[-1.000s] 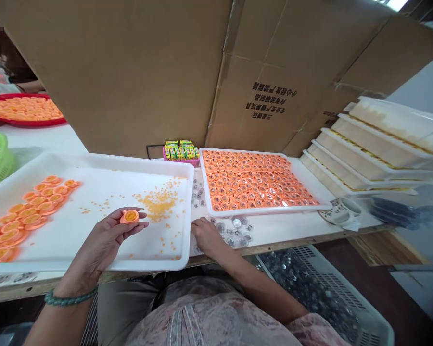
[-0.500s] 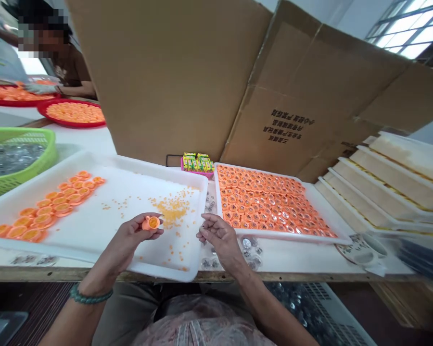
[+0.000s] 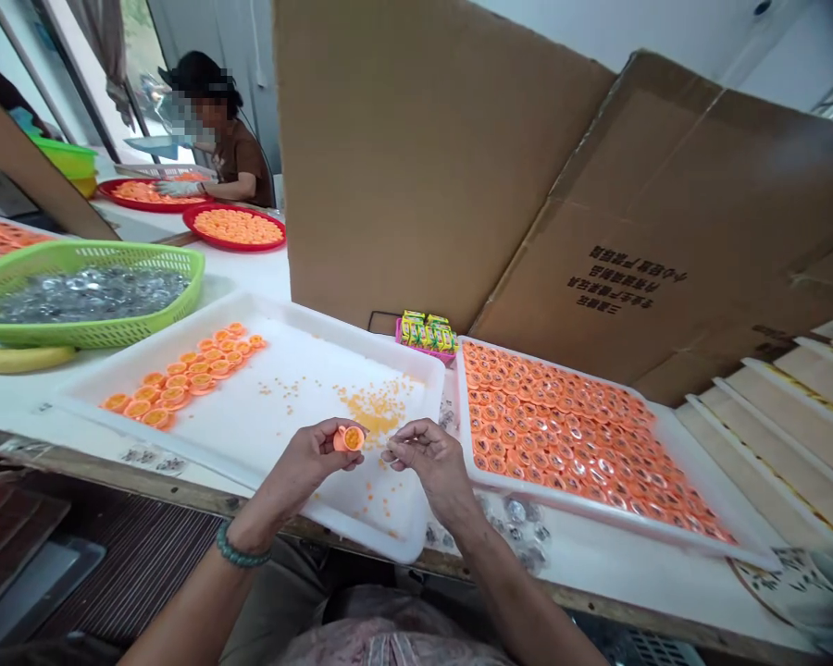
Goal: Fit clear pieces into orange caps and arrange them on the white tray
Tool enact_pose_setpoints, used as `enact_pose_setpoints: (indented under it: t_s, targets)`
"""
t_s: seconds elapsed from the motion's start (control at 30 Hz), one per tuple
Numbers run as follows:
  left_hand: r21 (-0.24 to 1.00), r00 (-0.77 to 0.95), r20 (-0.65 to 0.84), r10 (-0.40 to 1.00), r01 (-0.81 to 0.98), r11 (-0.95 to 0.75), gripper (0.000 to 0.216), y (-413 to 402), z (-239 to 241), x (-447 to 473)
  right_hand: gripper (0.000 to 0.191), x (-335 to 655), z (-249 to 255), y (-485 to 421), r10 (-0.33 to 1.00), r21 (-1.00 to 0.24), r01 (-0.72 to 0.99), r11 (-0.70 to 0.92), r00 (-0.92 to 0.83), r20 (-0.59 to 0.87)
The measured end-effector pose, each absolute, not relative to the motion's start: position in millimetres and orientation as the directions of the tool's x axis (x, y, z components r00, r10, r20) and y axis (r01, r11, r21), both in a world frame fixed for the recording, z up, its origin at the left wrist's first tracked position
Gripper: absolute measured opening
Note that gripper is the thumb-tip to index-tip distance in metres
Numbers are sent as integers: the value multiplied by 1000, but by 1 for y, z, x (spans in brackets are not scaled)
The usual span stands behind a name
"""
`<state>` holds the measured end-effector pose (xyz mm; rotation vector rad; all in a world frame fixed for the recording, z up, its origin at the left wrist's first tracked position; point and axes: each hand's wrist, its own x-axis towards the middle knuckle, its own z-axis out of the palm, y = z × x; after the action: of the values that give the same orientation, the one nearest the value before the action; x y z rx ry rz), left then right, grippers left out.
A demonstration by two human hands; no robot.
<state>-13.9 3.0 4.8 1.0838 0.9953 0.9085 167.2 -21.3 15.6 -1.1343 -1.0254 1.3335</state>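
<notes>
My left hand [image 3: 306, 460] is closed around a small orange plastic cup [image 3: 351, 438], its open top facing up with yellow-orange bits inside. Just to the right, the fingers of my right hand [image 3: 436, 464] pinch a small clear disc [image 3: 389, 457], apart from the cup. Both hands are above the near right part of a white tray [image 3: 305, 356]. Loose yellow-orange bits [image 3: 379, 407] lie scattered in that tray. Rows of filled orange cups [image 3: 200, 368] stand along its left side.
To the right, another white tray [image 3: 756, 546] holds orange cups under clear covers. A green basket [image 3: 173, 319] of clear pieces stands left. Tall cardboard [image 3: 423, 166] forms a wall behind. Stacked trays [image 3: 770, 425] stand far right. Across the table, a person [image 3: 240, 166] works beside red trays [image 3: 236, 248].
The view has swung left, showing more of the basket and the person. My right hand has come closer to the cup, which stays in my left hand.
</notes>
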Motion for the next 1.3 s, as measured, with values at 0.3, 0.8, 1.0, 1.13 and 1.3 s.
enact_pose_setpoints:
  t_s: [0.3,0.8,1.0,1.13,1.3]
  targets:
    - [948,364,-187,912,-177,265,34,4,5,-13,19,160,17,-10,998,-998,-42,-52,-42,-50]
    - [950,495,-152,855,-166,265,34,5,8,-14,22,149,22,22,947,-992,112,-53,-310,-86]
    - [980,518,-76,852,-120,160,33,2,12,-18,20,146,28,21,931,-981,154,-114,-329,-160]
    - [975,517,-64,854,-150,164,46,0,15,-18,21,144,23,19,927,-980,116,-162,-323,-191]
    - [978,424,-165,891,-47,203,76,0,16,-18,26,148,14,15,972,-964,266,2,-226,-61]
